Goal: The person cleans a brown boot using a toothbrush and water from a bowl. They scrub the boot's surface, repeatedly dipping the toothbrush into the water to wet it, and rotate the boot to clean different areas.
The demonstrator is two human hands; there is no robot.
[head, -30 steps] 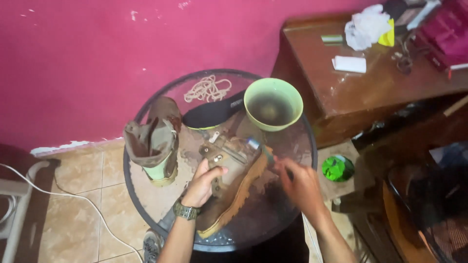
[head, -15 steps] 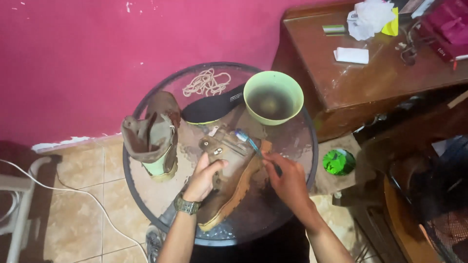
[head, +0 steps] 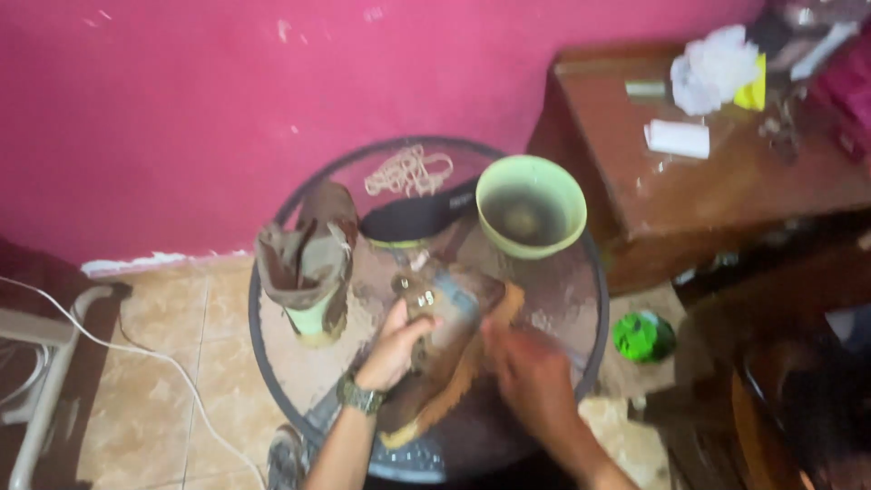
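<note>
Brown leather boot (head: 454, 349) lying sideways on round glass table (head: 272, 363), unlaced: left hand (head: 395, 349) clamped on upper, right hand (head: 531, 381) blurred, grip unclear; loose cream laces (head: 408, 171) and second upright boot (head: 308, 259) apart, untouched.

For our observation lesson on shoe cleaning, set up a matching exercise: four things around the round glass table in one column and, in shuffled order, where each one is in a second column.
Things:
1. green bowl
2. upright boot
3. coiled laces
4. boot lying on its side

Places:
A. at the table's far edge, near the pink wall
B. under the left hand and the right hand
C. on the table's left side, standing
D. on the table's right side, towards the wooden desk

Pairs: 1-D, 2-C, 3-A, 4-B
</note>
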